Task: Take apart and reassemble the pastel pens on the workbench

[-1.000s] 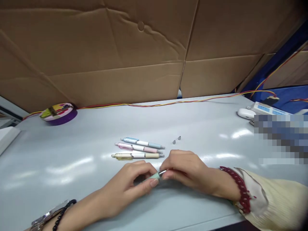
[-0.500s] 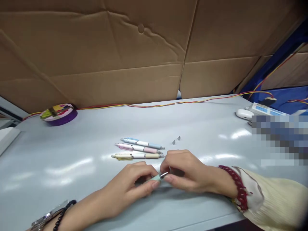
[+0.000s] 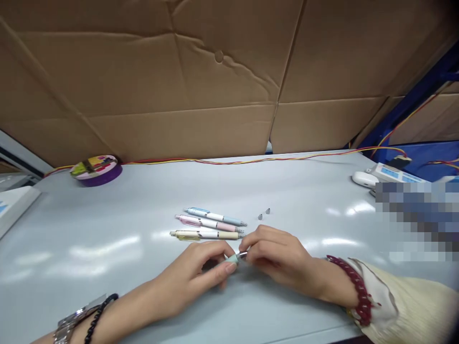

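My left hand (image 3: 191,274) is closed around a mint-green pen (image 3: 232,259), holding it above the table with the rest of its barrel hidden in the palm. At the pen's end, the fingers of my right hand (image 3: 283,258) pinch the silver metal tip (image 3: 243,255); the right thumb is out of sight behind the fingers. Just beyond the hands lie a blue pen (image 3: 217,217), a pink pen (image 3: 210,223) and a yellow pen (image 3: 204,234), side by side. Two small silver cone-shaped pieces (image 3: 260,217) rest on the table past my right hand.
A round purple box (image 3: 102,177) stands at the back left of the table (image 3: 150,191). Red and yellow wires (image 3: 229,162) run along the back edge before a cardboard wall (image 3: 143,76). At the right are a white case (image 3: 365,179) and a power strip (image 3: 396,173).
My right hand has turned, so its thumb has gone from sight and its fingers now cover the end of the metal tip. The left hand keeps its hold. The view has shifted slightly.
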`<state>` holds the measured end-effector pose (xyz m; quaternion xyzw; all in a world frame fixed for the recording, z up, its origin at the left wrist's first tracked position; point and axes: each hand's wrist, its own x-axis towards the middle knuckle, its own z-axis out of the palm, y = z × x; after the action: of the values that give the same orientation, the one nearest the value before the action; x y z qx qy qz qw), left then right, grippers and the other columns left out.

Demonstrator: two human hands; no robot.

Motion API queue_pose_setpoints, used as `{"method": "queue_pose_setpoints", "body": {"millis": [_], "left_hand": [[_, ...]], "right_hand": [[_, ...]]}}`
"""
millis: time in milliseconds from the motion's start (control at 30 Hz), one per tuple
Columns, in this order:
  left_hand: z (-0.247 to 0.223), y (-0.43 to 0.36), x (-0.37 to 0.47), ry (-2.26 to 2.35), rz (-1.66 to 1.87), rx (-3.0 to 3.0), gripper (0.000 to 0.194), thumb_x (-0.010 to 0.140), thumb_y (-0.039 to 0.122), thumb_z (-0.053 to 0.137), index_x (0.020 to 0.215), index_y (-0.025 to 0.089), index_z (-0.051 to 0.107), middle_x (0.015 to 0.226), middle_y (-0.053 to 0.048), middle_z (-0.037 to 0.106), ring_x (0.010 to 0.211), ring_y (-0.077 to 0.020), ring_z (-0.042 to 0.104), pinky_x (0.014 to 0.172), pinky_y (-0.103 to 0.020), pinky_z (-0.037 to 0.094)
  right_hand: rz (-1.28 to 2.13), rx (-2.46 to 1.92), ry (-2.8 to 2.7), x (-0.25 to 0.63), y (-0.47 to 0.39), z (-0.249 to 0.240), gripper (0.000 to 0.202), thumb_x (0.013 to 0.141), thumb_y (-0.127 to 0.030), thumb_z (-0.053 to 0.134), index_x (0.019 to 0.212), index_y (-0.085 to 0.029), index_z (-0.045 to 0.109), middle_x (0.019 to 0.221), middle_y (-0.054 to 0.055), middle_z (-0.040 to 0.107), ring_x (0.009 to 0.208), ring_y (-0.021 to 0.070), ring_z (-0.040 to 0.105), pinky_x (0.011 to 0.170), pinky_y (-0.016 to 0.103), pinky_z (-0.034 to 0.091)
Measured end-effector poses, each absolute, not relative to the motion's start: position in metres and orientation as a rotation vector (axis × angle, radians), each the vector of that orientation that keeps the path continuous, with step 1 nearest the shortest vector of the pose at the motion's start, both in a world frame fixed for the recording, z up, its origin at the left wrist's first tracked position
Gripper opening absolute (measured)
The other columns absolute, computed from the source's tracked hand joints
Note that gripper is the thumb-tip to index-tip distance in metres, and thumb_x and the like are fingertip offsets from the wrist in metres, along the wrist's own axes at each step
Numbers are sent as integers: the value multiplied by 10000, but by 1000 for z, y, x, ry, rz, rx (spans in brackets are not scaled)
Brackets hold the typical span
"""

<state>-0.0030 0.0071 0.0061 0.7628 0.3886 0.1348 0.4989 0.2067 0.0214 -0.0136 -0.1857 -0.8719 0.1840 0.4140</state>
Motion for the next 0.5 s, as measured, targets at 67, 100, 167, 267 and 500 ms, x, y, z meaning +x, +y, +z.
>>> {"method": "queue_pose_setpoints", "body": {"millis": [67,100,167,267,500], "left_hand": [[5,7,-4,949,341,1825,272,937,399,390,830,184,519,665,35,559,643,-118,476,593,-210,347],[5,6,-4,954,344,1813,268,936,404,390,843,187,516,659,36,564,641,-119,481,589,-210,347],[4,5,-5,960,356,1793,241,932,406,398,906,196,513,665,38,575,649,-122,497,599,-212,358],[3,3,-5,944,395,1766,234,929,358,416,1117,226,459,673,47,572,663,-124,519,637,-220,384],[2,3,-7,935,491,1871,232,927,348,433,1112,240,522,693,40,529,609,-109,493,610,-214,388]], "right_hand": [[494,-516,-2178,207,22,-12,138,903,-110,442,853,-185,546,816,44,650,754,119,583,674,229,491],[512,-539,-2171,207,22,-11,117,904,-124,456,873,-185,551,812,40,650,759,120,585,681,236,493],[536,-566,-2161,208,23,-10,81,902,-160,486,900,-183,564,809,37,654,755,125,588,689,251,493],[554,-567,-2158,208,24,-9,68,893,-186,519,916,-181,583,808,37,664,747,127,595,694,260,491],[605,-575,-2110,207,22,-8,70,869,-190,569,922,-168,610,777,30,667,704,123,583,663,251,482]]}}
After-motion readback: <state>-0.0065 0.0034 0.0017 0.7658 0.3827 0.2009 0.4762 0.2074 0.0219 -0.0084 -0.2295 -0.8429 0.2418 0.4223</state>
